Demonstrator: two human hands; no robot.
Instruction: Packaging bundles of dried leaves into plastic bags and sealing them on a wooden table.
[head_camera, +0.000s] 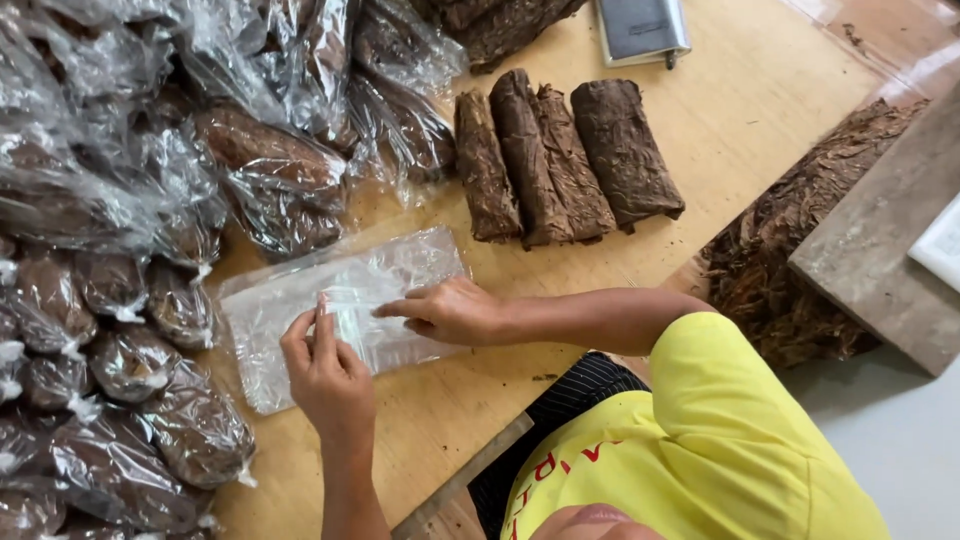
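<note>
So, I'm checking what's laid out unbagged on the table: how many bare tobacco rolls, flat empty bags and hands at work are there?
Bare brown tobacco rolls, lying side by side: 4
Flat clear plastic bags, empty: 1
Hands on the bag, left hand and right hand: 2
Total: 7
The filled bags heaped on the left overlap too much to count.

Wooden table (740, 110) — bags (340, 310) (clear), tobacco rolls (565, 155)

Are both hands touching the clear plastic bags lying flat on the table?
Touching. The head view shows the left hand pinching the edge of the plastic bags and the right hand with fingertips pressed on top.
</note>
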